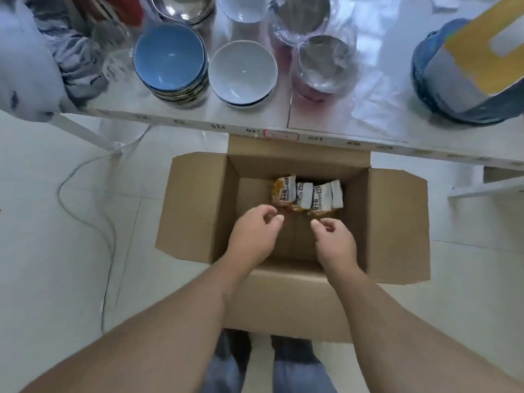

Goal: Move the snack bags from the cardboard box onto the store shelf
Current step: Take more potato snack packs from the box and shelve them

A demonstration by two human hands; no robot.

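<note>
Head view. We look straight down into an open cardboard box (292, 222) that stands on a pale tiled floor (56, 222), its four flaps folded outward. Against the far inner wall of the box we see a small cluster of snack bags (307, 195), orange and white with printed labels, standing side by side; the rest of the box bottom shows bare cardboard. We count about four bags, though their edges overlap and an exact number is hard to fix.

Both bare forearms reach in from the lower edge of the frame. The left hand (252, 235) hovers over the box opening, fingers loosely curled with the thumb tip close to the forefinger, holding nothing. The right hand (336, 241) hovers just beside it in a mirrored pose, fingers likewise relaxed and half curled, also empty. Neither hand touches the bags; both sit just short of them.

Beyond the box runs the store shelf (326, 120), a white surface with small number tags along its front edge. On it we note a stack of blue bowls (170, 66), a stack of white bowls (242, 73), and wrapped metal bowls (323, 63) to the right. A thin cable (85, 211) trails across the floor at left.
</note>
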